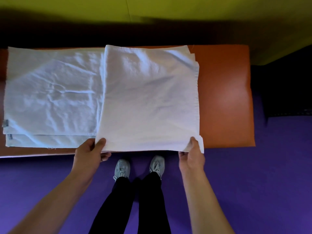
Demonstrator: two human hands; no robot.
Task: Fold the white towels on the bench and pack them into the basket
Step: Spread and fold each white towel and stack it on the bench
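hands (pixel 148 152) pinch folded towel's (pixel 148 98) near corners; bare bench (pixel 224 98) rightward.

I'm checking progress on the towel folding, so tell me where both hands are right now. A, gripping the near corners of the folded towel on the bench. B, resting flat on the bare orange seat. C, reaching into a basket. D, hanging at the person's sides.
A: the left hand and right hand each pinch a near corner of the folded towel, which lies on the bench.
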